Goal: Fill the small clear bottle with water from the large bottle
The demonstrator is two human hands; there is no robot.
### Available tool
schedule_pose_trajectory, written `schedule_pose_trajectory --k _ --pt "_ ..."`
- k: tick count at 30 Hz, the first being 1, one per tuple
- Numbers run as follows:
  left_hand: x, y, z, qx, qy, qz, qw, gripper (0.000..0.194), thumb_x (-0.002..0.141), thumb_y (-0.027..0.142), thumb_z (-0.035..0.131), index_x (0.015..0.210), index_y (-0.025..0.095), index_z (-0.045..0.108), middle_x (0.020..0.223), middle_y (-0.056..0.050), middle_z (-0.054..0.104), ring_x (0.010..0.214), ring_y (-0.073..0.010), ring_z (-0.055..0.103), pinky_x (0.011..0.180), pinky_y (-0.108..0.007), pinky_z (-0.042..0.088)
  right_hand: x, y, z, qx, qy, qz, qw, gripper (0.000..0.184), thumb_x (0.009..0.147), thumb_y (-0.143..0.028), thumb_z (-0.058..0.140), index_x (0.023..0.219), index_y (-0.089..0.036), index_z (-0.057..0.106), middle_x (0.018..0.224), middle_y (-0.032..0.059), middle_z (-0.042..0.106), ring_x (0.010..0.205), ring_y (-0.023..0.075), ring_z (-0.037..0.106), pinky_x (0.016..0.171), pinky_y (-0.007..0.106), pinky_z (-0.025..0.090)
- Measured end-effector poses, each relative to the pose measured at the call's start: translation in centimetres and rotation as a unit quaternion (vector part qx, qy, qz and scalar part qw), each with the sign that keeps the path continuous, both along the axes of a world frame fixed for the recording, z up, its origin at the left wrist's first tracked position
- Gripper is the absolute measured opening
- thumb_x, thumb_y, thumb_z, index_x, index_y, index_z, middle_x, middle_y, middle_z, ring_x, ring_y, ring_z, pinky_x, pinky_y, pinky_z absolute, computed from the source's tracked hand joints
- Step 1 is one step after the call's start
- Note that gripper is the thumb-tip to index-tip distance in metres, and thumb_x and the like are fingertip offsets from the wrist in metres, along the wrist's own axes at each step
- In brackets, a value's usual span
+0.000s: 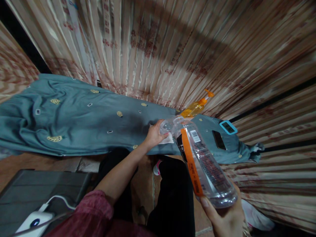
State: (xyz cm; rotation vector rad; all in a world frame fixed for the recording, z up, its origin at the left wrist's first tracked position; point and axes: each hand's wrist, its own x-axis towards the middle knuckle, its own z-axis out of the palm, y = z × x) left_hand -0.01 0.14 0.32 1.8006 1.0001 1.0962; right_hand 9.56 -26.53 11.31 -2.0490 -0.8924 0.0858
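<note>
Head: two hands (155, 134), one orange-labelled bottle (203, 164)

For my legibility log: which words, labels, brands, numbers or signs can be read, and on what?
"×" on the orange band of the clear bottle; characters beside it are unreadable.
Bottle's other print, barcode digits: too small or blurred.
Curtain, red print: too blurred.
Blue-framed device, screen: unreadable.
Cloth, small marks: too small.
No brand is legible.

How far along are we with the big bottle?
Already done: bottle raised and tilted, neck by the clear container. In hand: right hand grips the bottle's base, left hand the container. Seemingly left: setting both down, as both are held. Liquid flow I can't tell.
</note>
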Motion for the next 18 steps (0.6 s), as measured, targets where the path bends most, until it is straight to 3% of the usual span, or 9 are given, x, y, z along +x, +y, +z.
schedule_pose_trajectory --k 18 --pt "0.06 0.08 -0.25 0.013 0.0 0.004 1.0 0.063 0.069 0.022 0.083 0.128 0.022 0.06 0.114 -0.004 0.077 0.104 -0.0255 0.075 0.094 -0.036 0.059 0.12 -0.15 -0.27 0.009 0.004 0.007 1.0 0.095 0.065 -0.072 0.075 0.136 -0.015 0.05 0.119 0.0154 0.064 0.106 0.0327 0.065 0.094 0.046 0.05"
